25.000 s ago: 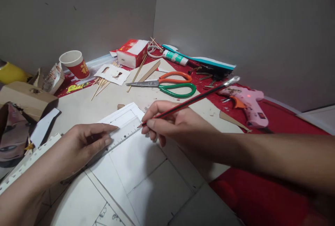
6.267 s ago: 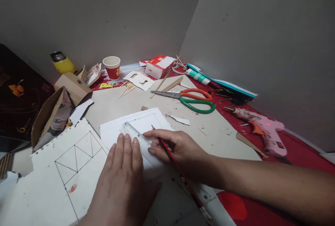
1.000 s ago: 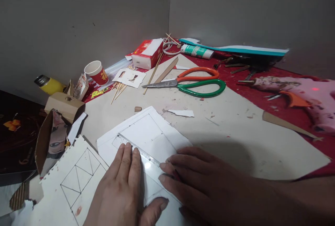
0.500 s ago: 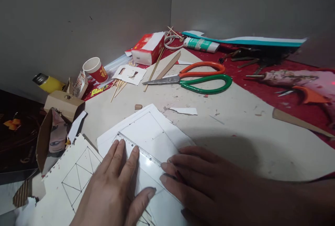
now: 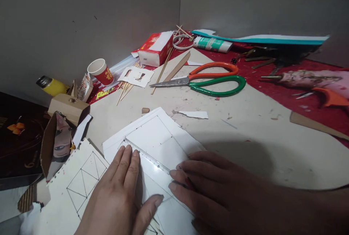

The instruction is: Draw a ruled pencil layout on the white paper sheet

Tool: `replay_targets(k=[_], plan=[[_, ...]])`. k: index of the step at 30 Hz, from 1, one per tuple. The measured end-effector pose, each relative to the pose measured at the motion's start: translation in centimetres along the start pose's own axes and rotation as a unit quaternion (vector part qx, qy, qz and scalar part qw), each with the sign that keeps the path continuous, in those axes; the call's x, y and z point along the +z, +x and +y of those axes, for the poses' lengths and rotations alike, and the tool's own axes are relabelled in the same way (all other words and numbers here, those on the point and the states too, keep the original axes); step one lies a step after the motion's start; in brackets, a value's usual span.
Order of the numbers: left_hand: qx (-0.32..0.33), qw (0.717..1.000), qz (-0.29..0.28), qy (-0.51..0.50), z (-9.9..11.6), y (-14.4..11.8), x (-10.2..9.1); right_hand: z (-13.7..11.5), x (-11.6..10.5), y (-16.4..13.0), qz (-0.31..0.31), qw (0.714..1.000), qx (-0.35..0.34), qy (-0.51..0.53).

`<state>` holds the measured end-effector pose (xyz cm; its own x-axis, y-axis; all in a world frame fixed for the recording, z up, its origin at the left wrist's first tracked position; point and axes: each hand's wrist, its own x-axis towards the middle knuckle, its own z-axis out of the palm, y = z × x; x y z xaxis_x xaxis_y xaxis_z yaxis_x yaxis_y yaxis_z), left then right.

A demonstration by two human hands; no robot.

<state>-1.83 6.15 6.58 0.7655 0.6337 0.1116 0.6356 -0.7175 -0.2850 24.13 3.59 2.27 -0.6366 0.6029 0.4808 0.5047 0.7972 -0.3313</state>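
Nearest me, my left hand (image 5: 117, 193) lies flat, fingers outstretched onto the ten-o'clock end of the clear ruler (image 5: 156, 165); my right hand (image 5: 212, 191), shadowed, has fingertips at the four-o'clock end, a dark red sliver (image 5: 188, 182) among its fingers, whether gripped I cannot tell. Ruler spans the gap between both hands, long axis ten to four, on the white sheet (image 5: 152, 133). Farther, at one o'clock: scissors (image 5: 189, 82), well apart.
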Motion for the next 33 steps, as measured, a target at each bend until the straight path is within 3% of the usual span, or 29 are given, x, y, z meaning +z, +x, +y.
replay_targets(k=[8,13,33], plan=[[0.006,1.0,-0.01,0.001,-0.01,0.06,0.22,0.14,0.7,-0.16,0.03,1.0,-0.008,0.002],[0.006,1.0,-0.009,-0.002,-0.05,0.29,0.14,0.19,0.75,-0.36,-0.014,1.0,-0.001,0.007],[0.009,1.0,-0.002,-0.004,0.01,0.21,0.12,-0.08,0.09,-0.01,-0.007,1.0,0.017,0.011]])
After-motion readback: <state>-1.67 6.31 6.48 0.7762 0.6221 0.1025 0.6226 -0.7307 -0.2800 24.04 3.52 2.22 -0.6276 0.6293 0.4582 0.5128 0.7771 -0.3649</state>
